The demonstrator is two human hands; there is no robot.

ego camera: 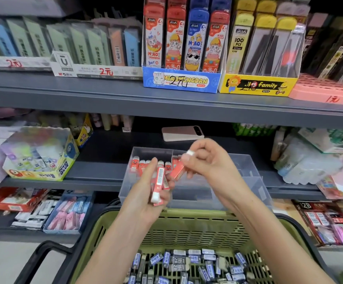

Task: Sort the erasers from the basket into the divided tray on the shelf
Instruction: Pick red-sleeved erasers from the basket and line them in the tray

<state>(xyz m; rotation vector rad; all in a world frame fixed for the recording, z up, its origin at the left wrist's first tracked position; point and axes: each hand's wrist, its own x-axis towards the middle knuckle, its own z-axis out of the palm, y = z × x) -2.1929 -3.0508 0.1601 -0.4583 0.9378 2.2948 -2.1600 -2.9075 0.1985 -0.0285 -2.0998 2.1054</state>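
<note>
My right grip (205, 160) pinches one red eraser (176, 170), likely light and stiff, near its white end; my left grip (146, 193), at eight o'clock, clasps an eraser stack (160, 185).

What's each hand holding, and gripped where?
Left hand grips a bundle of red erasers around their sleeves. Right hand pinches a single eraser by its white end.

Grey shelf (105, 171) carries clear divided tray (248, 167), phone (182, 133), glue box (43, 174).
</note>
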